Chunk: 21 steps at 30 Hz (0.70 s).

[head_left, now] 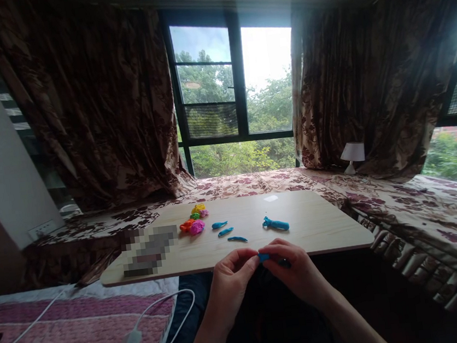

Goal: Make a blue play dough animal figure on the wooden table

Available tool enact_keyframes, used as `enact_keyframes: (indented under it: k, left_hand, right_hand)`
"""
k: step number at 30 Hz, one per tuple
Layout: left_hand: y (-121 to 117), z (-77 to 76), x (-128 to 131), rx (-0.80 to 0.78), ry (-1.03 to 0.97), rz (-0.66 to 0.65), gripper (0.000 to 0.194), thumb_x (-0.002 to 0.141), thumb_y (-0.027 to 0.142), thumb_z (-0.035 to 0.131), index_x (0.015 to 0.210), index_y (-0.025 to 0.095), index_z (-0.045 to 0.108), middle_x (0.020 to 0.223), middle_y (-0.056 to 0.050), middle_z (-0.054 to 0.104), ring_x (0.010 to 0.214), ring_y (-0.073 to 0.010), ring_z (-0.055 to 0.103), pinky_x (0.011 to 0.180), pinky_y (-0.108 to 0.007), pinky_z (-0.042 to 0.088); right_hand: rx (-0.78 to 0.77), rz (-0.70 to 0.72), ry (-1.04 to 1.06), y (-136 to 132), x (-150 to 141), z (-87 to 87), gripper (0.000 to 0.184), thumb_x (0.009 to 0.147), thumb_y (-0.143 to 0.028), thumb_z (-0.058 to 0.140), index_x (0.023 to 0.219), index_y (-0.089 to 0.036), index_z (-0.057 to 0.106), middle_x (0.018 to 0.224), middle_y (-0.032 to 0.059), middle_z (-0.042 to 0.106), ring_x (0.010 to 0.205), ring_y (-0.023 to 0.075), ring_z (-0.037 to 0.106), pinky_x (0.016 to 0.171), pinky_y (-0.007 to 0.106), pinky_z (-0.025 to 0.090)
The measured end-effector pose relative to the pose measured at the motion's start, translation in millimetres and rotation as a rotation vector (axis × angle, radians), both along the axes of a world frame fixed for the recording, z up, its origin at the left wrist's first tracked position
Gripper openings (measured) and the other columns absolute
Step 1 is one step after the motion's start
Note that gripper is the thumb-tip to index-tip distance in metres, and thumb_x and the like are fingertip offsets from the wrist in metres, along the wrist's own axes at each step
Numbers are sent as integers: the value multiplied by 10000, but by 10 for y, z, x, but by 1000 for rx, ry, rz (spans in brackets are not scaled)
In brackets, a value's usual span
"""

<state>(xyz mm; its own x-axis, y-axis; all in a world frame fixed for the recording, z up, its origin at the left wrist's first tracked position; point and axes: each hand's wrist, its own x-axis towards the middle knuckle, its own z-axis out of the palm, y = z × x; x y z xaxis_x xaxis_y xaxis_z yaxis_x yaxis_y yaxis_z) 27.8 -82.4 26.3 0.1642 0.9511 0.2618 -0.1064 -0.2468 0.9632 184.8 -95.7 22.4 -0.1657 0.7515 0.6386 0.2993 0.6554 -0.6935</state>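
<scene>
head view: two bare hands meet low in the centre, just in front of the near edge of a pale, wood-grained table [326, 233]. the left hand [229, 273] pinches the left end of a small, bright blue, clay-like lump [264, 256] between thumb and fingertip; the right hand [292, 263] has its fingertips closed on the other end, hiding part of it, so its full shape cannot be told. to work it well, a light, even pinch and small turns seem best, since hard pressure would probably flatten or dent it. the lump sits directly between the two sets of fingertips, touching both, clear of the tabletop. beyond it on the table lie three slim, tapered blue pieces [225, 232], a thicker blue roll with a flared left end [277, 223], and, farther left, a cluster of yellow, green, pink and orange lumps [197, 228]
</scene>
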Motion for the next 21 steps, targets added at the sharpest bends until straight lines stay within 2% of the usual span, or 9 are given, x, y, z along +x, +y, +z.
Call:
enact_keyframes:
  k: [4,6,9,13,17,21]
  left_hand:
    - [-56,55,45,-45,-61,53,218,708,319,635,855,164,680,778,-31,687,746,-152,593,743,-253,451]
    - [-67,65,57,-55,-84,30,228,700,321,645,867,169,679,792,-29,692,755,-154,601,750,-255,457]
    - [-49,48,40,-22,-62,-25,225,677,299,673,870,183,683,852,-31,702,842,-176,611,790,-257,458]
    - [-9,0,-1,44,9,24,217,685,290,668,876,191,693,868,-35,708,867,-194,618,809,-267,459]
    - [-15,-4,-5,69,49,25,213,687,306,667,869,199,702,845,-29,710,854,-200,618,807,-274,455]
    - [-43,31,16,24,34,61,257,735,364,610,896,183,696,784,-26,695,791,-182,600,776,-266,441]
  right_hand:
    - [36,-45,41,5,-21,16,122,799,-187,575,879,-201,666,786,23,614,695,143,571,638,273,477]
    - [47,-55,61,4,-29,23,108,799,-191,577,862,-200,664,786,27,617,707,151,575,652,282,484]
    - [32,-28,77,-7,-23,30,146,796,-180,577,914,-207,659,836,31,622,745,155,585,676,282,494]
    - [-36,26,81,-25,-1,32,241,796,-181,582,1028,-216,637,941,38,622,799,156,600,712,276,501]
    - [-35,21,83,-22,-6,29,164,811,-186,565,939,-205,666,860,33,639,787,159,601,694,272,494]
    - [-7,-16,118,-23,-31,39,119,810,-192,569,877,-198,667,814,32,641,749,158,598,675,276,492]
